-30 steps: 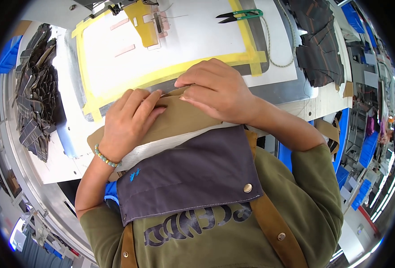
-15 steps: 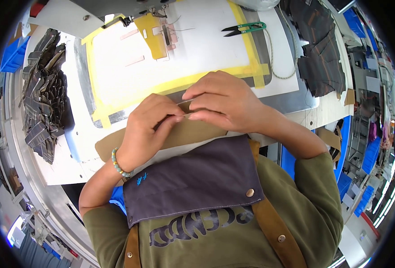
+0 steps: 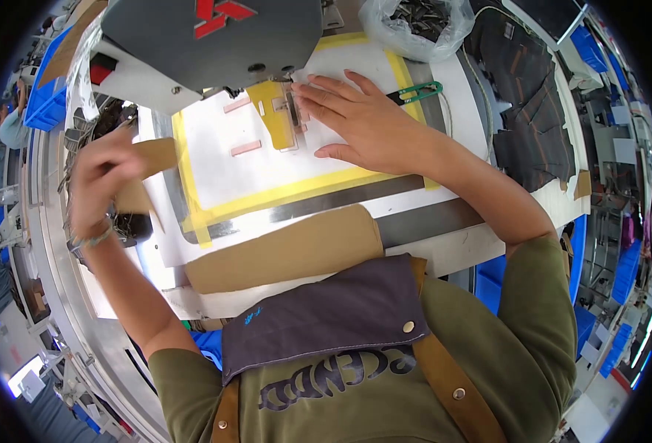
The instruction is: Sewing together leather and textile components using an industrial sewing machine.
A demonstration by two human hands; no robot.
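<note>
Right hand (image 3: pixel 366 118) spread flat, holding nothing, to pin white template (image 3: pixel 267 166) beside yellow clamp (image 3: pixel 278 111); left hand (image 3: pixel 108 181) pinching tan piece (image 3: pixel 149 159) clear of table (image 3: pixel 444 221).

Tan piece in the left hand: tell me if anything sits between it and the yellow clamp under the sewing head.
Nothing visible does. The left hand holds the tan piece left of the yellow clamp, with bare white template between; the right hand rests on the far side.

Our right hand (image 3: pixel 366 122) lies flat, palm down, fingers spread and pointing left, forearm stretched forward; our left hand (image 3: pixel 104 181) is raised out left, blurred, fingers curled.
</note>
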